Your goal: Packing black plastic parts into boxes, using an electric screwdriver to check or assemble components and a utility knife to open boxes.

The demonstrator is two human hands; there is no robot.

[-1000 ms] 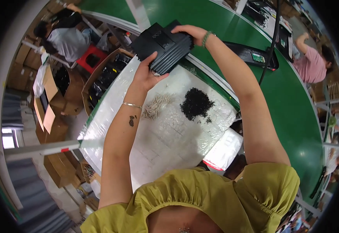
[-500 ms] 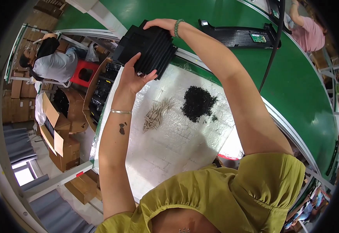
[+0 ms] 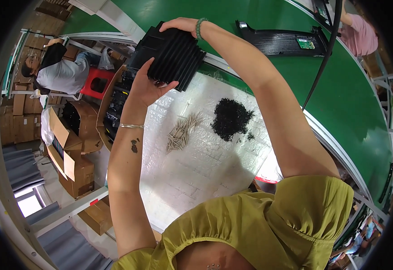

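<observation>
A stack of black ribbed plastic pieces [image 3: 176, 56] is at the far left corner of the white work surface [image 3: 196, 171], gripped between both my hands. My left hand [image 3: 149, 87] wraps its near left side, thumb and fingers spread against it. Over its far edge lies my right hand [image 3: 180, 24], fingers curled down on the top. The undersides of the pieces and some fingertips are hidden. Nearer to me on the surface lie a loose pile of thin metal pins [image 3: 182, 132] and, to its right, a heap of tiny black parts [image 3: 230, 119].
Beyond the surface runs a green belt [image 3: 273, 81] carrying a long black panel with a small green circuit board [image 3: 305, 43]. A black cable [image 3: 324, 63] hangs at the right. Open cardboard boxes [image 3: 81, 171] stand left, near a seated person [image 3: 63, 72]. Another person [image 3: 360, 36] is far right.
My left hand and forearm have shifted a little to the left. The black stack has turned slightly, showing more of its ribbed side. Both hands keep hold of it.
</observation>
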